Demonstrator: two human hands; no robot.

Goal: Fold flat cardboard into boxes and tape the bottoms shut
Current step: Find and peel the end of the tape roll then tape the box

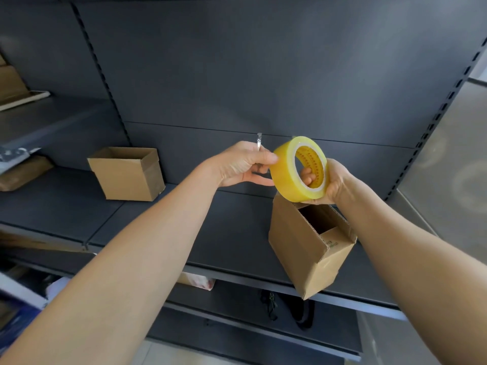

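Head camera shows the right hand (pixel 332 181) gripping the tape roll (pixel 286 177) through its core, the left hand (pixel 243 164) pinching at its rim. Just below the right hand stands the open box (pixel 297 241). Better to peel the end free slowly, keeping it flat.

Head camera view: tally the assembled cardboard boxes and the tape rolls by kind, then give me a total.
Assembled cardboard boxes: 2 (left box, right box)
Yellow tape roll: 1
Total: 3
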